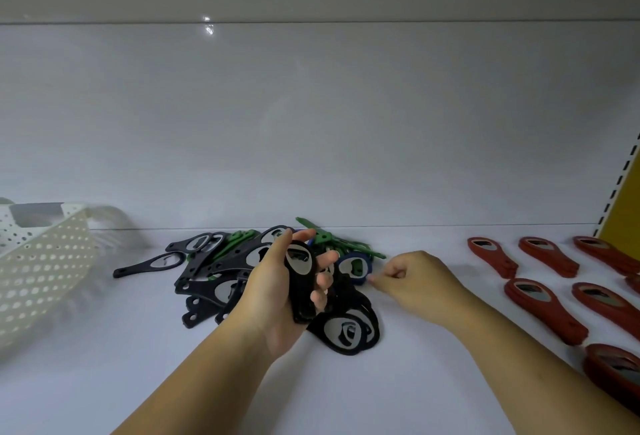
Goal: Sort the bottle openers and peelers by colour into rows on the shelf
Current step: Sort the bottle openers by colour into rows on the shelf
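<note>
Holding a stack of black openers [300, 273] upright in left grip [277, 296]: fingers wrapped round the flat oval bodies, shiny metal insert showing on the front one. Right grip [415, 278] just beside it with fingers curled, index tip at the rim of a blue opener [355, 266]. Can't tell whether pinched or only touched.

On the glossy white shelf [138, 382], behind both grips: mixed heap [207, 261] of matte black openers with oval heads and slim holed handles. Thin green peelers [332, 239] at the back of it.

Well apart on the right: red openers [543, 306], teardrop-shaped with metal mouths, stacked in rows.

Far left: white perforated plastic basket [45, 254], tilted.
</note>
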